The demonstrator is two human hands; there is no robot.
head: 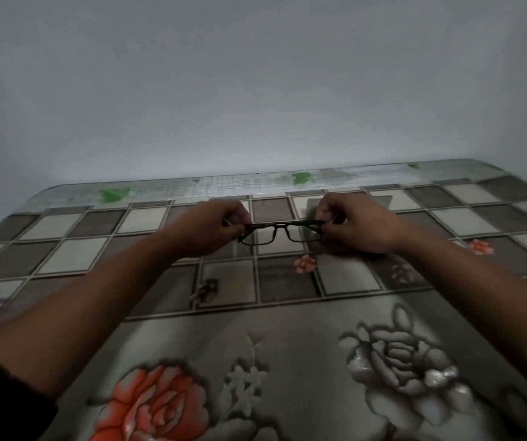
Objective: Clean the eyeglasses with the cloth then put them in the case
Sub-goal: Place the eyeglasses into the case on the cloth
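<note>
Eyeglasses [282, 232], perhaps aloft, between the fingers [239, 215]

Nothing to read here, no word, number or brand anywhere. The eyeglasses [280, 227] frame is too dark and small to show any marking, and the bench cover [287, 338] carries only printed roses, leaves and squares, no lettering.
</note>
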